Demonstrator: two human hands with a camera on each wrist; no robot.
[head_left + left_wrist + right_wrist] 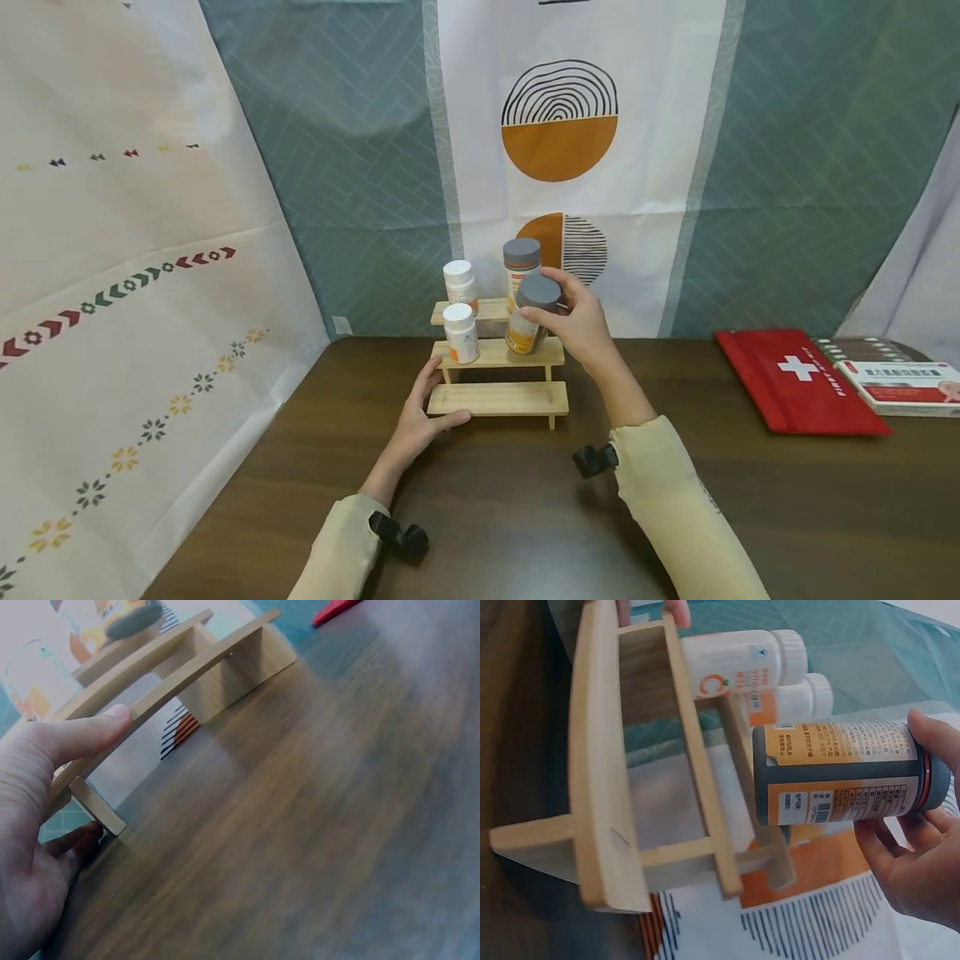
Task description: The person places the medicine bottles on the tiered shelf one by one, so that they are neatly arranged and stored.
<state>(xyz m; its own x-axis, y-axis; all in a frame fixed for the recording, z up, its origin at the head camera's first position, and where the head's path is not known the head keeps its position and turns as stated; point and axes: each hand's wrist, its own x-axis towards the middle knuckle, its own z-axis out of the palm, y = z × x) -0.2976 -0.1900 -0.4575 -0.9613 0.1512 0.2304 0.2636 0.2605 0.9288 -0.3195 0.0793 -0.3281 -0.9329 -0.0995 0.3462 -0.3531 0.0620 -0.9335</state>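
Note:
A wooden three-tier display stand (498, 399) rests on the table. My left hand (416, 417) grips its left end, thumb (90, 739) on the lowest step and fingers round the side. By its cap, my right hand (581, 321) holds a dark supplement bottle (840, 776) with an orange-and-white label. The bottle is over the right part of the middle step in the head view and tilted. A similar grey-capped bottle (522, 254) stands behind it on the top step, partly hidden. Two white pill bottles stand at the left, one on the middle step (461, 335), another on the top step (459, 282).
On the right of the dark wooden table (510, 517) lie a red first aid pouch (802, 379) and a white-and-red medicine box (903, 385). A patterned cloth (360, 167) hangs close behind the stand. Another white cloth (135, 333) borders the left side.

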